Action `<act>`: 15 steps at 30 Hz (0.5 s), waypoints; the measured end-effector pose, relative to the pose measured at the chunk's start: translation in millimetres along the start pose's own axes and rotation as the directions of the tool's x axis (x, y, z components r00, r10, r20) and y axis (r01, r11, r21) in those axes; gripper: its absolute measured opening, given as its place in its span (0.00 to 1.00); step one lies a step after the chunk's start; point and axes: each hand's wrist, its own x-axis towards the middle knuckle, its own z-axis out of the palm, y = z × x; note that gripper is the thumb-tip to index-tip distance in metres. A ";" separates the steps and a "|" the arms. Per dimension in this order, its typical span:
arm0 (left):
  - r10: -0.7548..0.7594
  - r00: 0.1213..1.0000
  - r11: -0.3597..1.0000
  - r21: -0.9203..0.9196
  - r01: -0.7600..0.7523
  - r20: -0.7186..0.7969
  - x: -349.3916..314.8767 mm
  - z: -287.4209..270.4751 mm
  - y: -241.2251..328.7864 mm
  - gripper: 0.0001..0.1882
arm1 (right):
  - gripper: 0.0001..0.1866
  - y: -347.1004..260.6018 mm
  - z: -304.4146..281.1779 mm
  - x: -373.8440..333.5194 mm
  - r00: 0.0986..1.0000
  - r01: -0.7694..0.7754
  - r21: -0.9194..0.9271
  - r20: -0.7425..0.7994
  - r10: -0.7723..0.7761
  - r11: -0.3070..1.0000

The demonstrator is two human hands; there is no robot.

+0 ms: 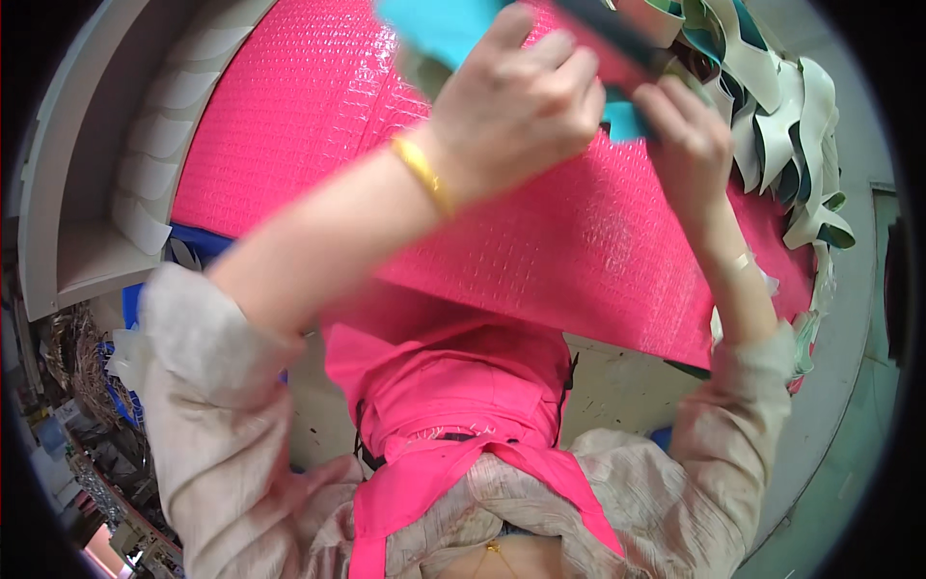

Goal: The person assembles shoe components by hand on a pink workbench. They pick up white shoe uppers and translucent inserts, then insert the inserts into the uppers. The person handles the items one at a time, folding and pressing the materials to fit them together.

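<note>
Over the pink table cover both my hands are raised close together, smeared by motion. My left hand (526,101), with a yellow band at the wrist, is closed in a fist. A bright turquoise sheet-like piece (444,29) shows beside its knuckles, and more turquoise shows between the two hands. To the right, my right hand (690,140) has its fingers curled round the turquoise material. A blurred dark bar (612,37) lies just beyond the fingers; whether a hand touches it I cannot tell. The fingertips of both hands are mostly hidden.
A glossy, textured pink cover (289,125) spreads over the work surface. Curved white pieces with dark green undersides (762,96) are piled at the far right. On the left, a grey-white shelf frame (72,145) holds a row of pale curved pieces (159,145).
</note>
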 end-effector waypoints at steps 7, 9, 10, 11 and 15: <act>0.252 0.957 0.968 -0.039 -0.249 0.141 -86.5 25.2 53.2 0.07 | 0.10 -69.3 39.8 -82.8 0.989 -0.116 0.165 0.107 0.099 0.979; 0.034 0.976 0.996 -0.094 -0.014 0.213 -102.1 21.2 74.8 0.05 | 0.11 -80.0 34.9 -90.3 0.957 -0.199 0.244 0.257 0.134 0.949; -0.073 0.965 0.988 -0.114 0.105 0.254 -106.0 21.0 82.3 0.04 | 0.11 -83.6 33.8 -87.9 0.936 -0.217 0.192 0.319 0.149 0.957; -0.185 0.947 0.967 -0.123 0.223 0.264 -104.8 21.6 85.2 0.04 | 0.10 -82.1 34.4 -77.5 0.916 -0.220 0.141 0.370 0.155 0.965; -0.526 0.778 0.774 -0.188 0.605 0.343 -95.6 22.0 86.3 0.06 | 0.04 -54.1 44.7 -50.8 0.712 -0.385 0.292 0.697 0.080 0.875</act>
